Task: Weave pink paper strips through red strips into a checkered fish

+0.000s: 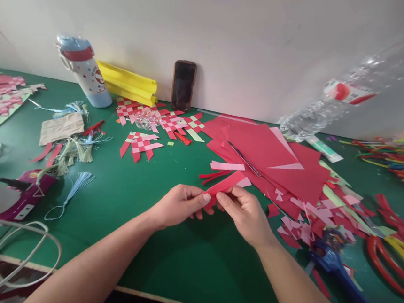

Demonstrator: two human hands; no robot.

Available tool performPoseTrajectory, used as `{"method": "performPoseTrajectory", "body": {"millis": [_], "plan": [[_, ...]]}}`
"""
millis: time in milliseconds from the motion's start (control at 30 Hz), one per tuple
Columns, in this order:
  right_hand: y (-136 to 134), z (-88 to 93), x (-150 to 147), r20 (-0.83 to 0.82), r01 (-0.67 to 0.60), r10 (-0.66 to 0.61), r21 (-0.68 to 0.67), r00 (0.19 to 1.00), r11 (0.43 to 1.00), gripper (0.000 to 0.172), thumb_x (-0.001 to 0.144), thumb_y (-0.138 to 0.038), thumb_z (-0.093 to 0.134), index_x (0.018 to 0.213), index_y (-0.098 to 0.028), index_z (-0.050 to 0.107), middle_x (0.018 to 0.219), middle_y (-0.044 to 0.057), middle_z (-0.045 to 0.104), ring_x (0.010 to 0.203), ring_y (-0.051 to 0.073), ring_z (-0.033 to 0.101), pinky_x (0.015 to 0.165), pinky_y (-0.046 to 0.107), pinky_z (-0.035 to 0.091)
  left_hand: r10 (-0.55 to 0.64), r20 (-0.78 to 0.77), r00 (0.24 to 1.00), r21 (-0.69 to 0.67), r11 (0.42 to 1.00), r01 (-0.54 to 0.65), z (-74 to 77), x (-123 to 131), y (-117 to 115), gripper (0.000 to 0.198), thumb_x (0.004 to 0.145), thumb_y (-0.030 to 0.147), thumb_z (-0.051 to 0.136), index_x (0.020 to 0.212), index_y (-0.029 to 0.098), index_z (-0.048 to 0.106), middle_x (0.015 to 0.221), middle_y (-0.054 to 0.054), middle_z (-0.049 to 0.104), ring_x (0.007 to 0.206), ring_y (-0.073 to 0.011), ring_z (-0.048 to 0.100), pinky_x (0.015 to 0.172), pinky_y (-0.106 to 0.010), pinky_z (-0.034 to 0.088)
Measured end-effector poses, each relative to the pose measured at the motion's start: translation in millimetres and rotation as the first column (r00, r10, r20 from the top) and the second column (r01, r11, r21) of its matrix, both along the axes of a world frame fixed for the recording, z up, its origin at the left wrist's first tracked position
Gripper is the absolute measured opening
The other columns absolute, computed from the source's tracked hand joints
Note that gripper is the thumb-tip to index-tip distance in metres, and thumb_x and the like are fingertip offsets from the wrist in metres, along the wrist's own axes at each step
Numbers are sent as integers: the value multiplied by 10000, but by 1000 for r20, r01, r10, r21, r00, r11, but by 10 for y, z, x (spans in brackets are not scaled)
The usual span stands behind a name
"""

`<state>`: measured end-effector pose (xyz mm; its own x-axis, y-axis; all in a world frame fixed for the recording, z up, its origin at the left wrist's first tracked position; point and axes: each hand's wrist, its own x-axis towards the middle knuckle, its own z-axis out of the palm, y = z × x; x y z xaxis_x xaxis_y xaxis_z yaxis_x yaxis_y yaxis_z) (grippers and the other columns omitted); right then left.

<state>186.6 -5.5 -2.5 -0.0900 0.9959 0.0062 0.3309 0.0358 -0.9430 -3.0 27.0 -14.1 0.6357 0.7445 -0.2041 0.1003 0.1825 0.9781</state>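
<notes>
Over the near green surface [194,270], I've got left hand [180,204] and right hand [244,213] pinching a red paper strip [226,183]; uneven thumb pressure could crease it crooked.

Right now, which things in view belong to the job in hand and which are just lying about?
In the job, likely:
red strip, held between left hand and right hand
red sheets
pink strip beyond the hands
woven paper pieces

Lying about, apparently, among others:
phone
blue-topped flask
clear plastic bottle
</notes>
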Motion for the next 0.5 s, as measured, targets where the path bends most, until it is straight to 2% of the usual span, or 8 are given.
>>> {"method": "performPoseTrajectory", "body": {"millis": [167, 300, 400, 500], "plan": [[5, -3, 8, -30, 15, -15, 1, 999, 1000, 350, 912, -532, 540, 864, -205, 656, 705, 9, 630, 628, 148, 563, 591, 257, 484, 32, 25, 999, -10, 999, -32, 17, -15, 7, 504, 858, 626, 578, 839, 142, 719, 708, -25, 662, 611, -102, 554, 555, -198, 432], [-2, -24, 24, -28, 28, -29, -31, 999, 999, 385, 912, -555, 528, 800, -202, 632, 674, 7, 618, 594, 144, 546, 563, 254, 465, -14, 36, 999, -4, 1000, 14, 44, -40, 7, 605, 841, 700, 540, 836, 135, 753, 767, -61, 698, 657, -117, 564, 606, -217, 455], [-11, -36, 19, -24, -26, 25, -67, 999, 997, 378, 907, -544, 535, 775, -199, 614, 632, -9, 573, 555, 132, 502, 514, 243, 427, 26, 65, 998, -29, 999, -25, 29, -35, 8, 668, 849, 741, 481, 824, 128, 746, 803, -84, 706, 671, -126, 580, 611, -228, 465], [-21, -29, 4, -28, -112, 111, -69, 993, 991, 314, 913, -480, 541, 825, -194, 638, 673, -7, 587, 574, 132, 502, 522, 240, 431, 105, 131, 986, -64, 993, -97, 1, -4, 11, 584, 836, 684, 573, 948, 125, 698, 800, -65, 673, 650, -112, 576, 590, -219, 467]]}}
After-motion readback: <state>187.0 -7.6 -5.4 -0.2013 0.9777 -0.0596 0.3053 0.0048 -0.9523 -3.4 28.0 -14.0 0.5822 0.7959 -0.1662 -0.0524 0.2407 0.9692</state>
